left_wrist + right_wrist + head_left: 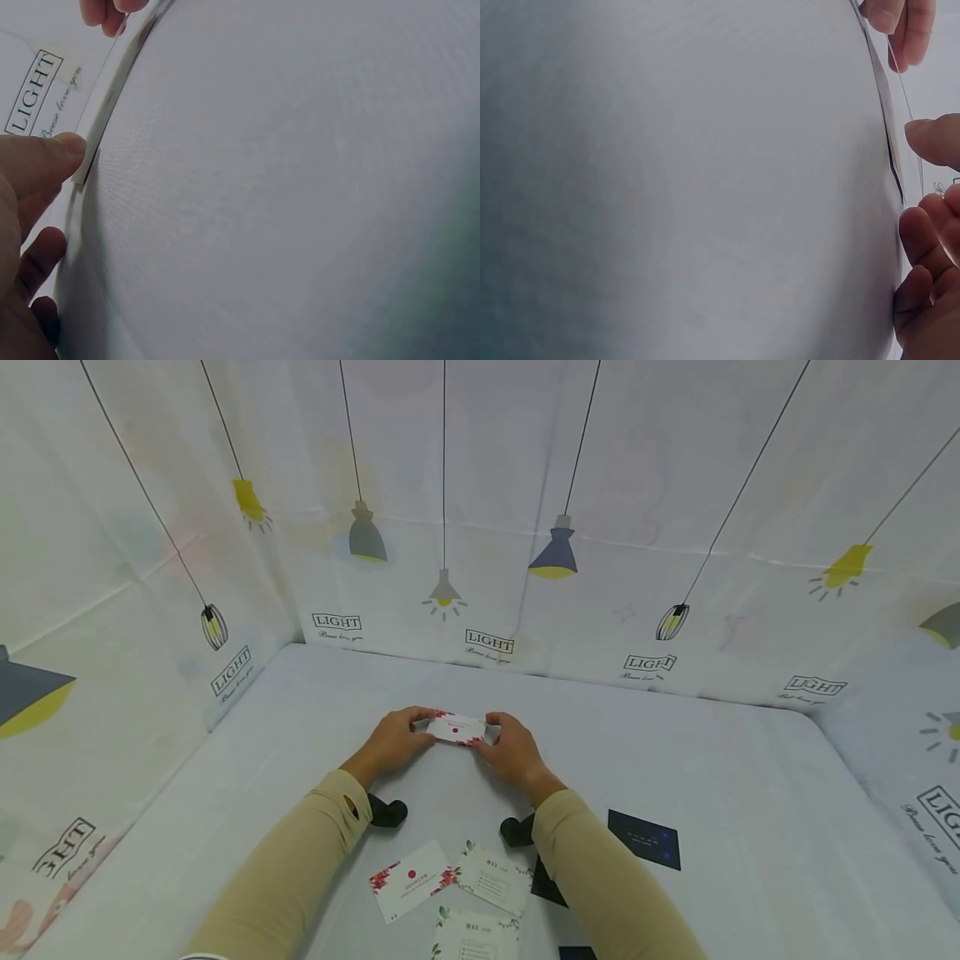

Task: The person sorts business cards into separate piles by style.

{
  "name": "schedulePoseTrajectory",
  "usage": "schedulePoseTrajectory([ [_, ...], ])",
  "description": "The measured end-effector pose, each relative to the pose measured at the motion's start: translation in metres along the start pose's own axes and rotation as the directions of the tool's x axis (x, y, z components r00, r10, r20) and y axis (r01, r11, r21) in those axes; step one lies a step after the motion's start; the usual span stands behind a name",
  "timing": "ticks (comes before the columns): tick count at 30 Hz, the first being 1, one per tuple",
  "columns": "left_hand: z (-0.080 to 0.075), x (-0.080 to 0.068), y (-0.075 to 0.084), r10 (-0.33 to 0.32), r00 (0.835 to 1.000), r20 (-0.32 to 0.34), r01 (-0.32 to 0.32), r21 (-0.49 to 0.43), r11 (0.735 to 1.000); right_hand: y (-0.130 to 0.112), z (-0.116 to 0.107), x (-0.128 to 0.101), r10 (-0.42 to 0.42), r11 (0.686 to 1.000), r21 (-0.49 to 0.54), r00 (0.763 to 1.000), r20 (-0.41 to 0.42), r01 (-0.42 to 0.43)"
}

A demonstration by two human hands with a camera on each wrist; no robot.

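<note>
A white cloth printed with hanging lamps and the word LIGHT walls in the space on three sides, and the same pale sheet covers the worktop point(750, 827). Out in the middle of it, well beyond the loose cards, both of the person's arms in tan sleeves reach forward.

The left hand point(392, 743) and the right hand point(516, 750) hold one small floral card point(457, 728) between them, each pinching a short end, thumb on one face and fingers curled behind. The card sits just above the sheet, face up towards the head camera. From the left wrist view only its thin edge point(105, 112) shows against the thumb; the right wrist view shows the same sliver point(891, 142).

Closer to the person lie other cards: a white one with a red dot and flowers point(412, 881), two with green leaves point(495, 878) point(474, 937), and dark blue ones point(645, 839) to the right.

To my eye, the card is being squared up or looked over. Doing that well means keeping the pinch light at the very ends so the stock does not bow, and holding both ends level.
</note>
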State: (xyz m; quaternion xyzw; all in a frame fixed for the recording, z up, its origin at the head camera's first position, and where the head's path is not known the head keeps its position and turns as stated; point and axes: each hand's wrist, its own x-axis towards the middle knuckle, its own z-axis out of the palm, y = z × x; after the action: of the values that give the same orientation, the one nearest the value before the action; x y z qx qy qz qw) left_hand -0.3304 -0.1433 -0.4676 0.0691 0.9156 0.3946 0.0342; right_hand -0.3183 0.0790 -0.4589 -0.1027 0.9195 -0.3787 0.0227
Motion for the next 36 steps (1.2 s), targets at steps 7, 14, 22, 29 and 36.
schedulePoseTrajectory([
  [7,0.0006,0.002,-0.0017,-0.011,1.0,0.007,0.011,0.017,1.0,-0.0008,0.0011,0.0009,0.001,1.0,-0.012,1.0,-0.004,-0.001],
  [14,0.0029,0.0031,-0.0031,-0.007,1.0,0.005,0.006,0.067,0.998,0.0,0.0016,0.0019,-0.02,0.999,-0.05,1.0,0.004,0.02],
  [22,0.0047,0.0047,-0.0053,0.021,1.0,-0.005,-0.021,0.071,0.997,0.0,0.0026,0.0042,-0.023,0.995,-0.093,1.0,0.009,0.024],
  [29,0.0054,0.0041,-0.0047,0.003,1.0,-0.008,-0.003,0.064,0.998,0.001,0.0024,0.0038,-0.024,0.996,-0.089,1.0,0.002,0.024],
  [36,0.0043,0.002,-0.0055,-0.005,1.0,-0.005,0.005,0.02,1.0,0.001,0.0025,0.0022,0.004,1.0,-0.017,1.0,-0.006,-0.004],
])
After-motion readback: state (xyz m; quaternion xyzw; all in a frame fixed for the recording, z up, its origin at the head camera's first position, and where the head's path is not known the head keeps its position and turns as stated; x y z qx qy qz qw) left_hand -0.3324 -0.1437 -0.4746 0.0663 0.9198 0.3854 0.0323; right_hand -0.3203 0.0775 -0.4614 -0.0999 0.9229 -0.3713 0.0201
